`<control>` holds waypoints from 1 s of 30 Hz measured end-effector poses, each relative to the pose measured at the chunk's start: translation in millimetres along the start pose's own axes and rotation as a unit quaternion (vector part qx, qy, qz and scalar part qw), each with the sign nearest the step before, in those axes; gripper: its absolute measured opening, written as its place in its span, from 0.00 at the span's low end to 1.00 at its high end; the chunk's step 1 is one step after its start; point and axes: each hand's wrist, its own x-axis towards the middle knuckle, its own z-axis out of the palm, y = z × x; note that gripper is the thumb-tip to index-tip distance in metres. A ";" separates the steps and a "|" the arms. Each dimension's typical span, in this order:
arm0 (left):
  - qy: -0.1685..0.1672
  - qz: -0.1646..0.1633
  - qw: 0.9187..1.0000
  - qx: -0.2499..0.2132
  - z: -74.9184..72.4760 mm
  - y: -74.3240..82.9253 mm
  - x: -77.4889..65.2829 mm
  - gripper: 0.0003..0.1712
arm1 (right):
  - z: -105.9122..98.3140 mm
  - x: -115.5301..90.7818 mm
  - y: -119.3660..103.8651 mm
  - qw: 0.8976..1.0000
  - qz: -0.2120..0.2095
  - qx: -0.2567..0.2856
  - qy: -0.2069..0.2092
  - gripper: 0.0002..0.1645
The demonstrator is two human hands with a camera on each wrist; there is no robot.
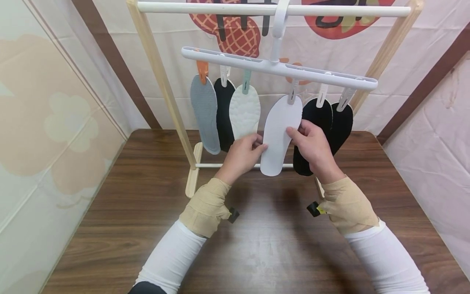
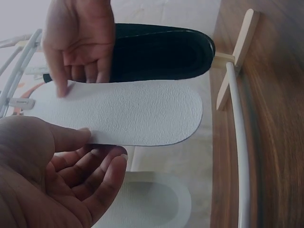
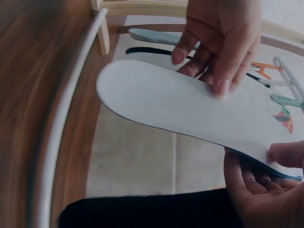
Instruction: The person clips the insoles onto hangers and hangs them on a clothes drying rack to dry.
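Observation:
A smooth white insole (image 1: 280,126) hangs by a grey clip (image 1: 292,94) from a pale hanger (image 1: 264,65). My left hand (image 1: 243,154) pinches its left edge, thumb in front and fingers behind. On the opposite edge, higher up, my right hand (image 1: 316,146) grips it with the thumb on the front face and the fingers at the back. The left wrist view shows the insole's textured white face (image 2: 142,111) between both hands. Black insoles (image 1: 342,126) hang just behind my right hand; a bumpy white insole (image 1: 244,110) hangs beside my left.
A wooden rack with a white top bar (image 1: 220,8) carries the hanger, which tilts down to the right. A grey insole (image 1: 205,114) and a black one (image 1: 225,110) hang at the left. Below lies a brown wooden table (image 1: 257,253); printed cloth surrounds it.

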 end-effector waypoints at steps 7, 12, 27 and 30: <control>-0.006 0.003 1.000 0.012 -1.3 -5.1 -2.6 0.09 | 0.5 -2.5 15.2 1.000 0.023 -0.003 -0.020 0.25; -0.015 -0.006 1.000 0.025 -3.8 -11.9 -6.8 0.08 | 0.8 -2.1 25.7 0.999 0.031 -0.021 -0.030 0.22; -0.022 -0.022 0.998 0.055 -27.9 -44.3 -25.7 0.11 | -6.7 -15.7 60.2 0.990 0.060 -0.078 -0.097 0.25; -0.027 -0.031 0.997 0.065 -34.7 -53.9 -33.0 0.13 | -11.4 -22.9 66.4 0.988 0.060 -0.100 -0.097 0.23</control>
